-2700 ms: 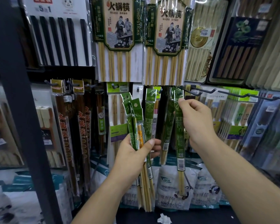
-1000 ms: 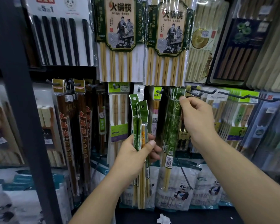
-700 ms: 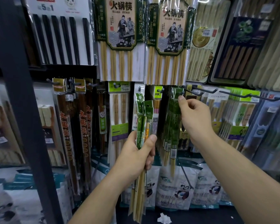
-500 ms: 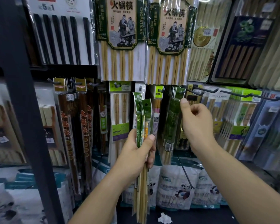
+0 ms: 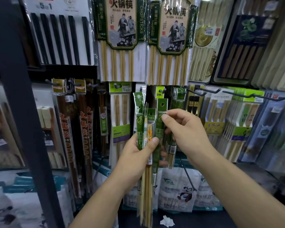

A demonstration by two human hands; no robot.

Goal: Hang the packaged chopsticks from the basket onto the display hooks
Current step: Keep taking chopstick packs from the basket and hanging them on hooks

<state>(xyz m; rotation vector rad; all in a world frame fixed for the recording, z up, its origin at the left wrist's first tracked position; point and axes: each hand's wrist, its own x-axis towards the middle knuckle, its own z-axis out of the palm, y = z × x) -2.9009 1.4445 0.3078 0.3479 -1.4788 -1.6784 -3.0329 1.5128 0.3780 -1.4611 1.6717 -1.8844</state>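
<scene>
The left hand (image 5: 135,155) is wrapped around a bundle of green packaged chopsticks (image 5: 146,129), held upright in front of the display. The right hand (image 5: 184,134) pinches the top of the rightmost pack (image 5: 160,122) between thumb and fingertips, seemingly drawing it out of the bundle. Next, that pack's punched hole must be lined up with the tip of a display hook (image 5: 163,91) above and slid on.
</scene>
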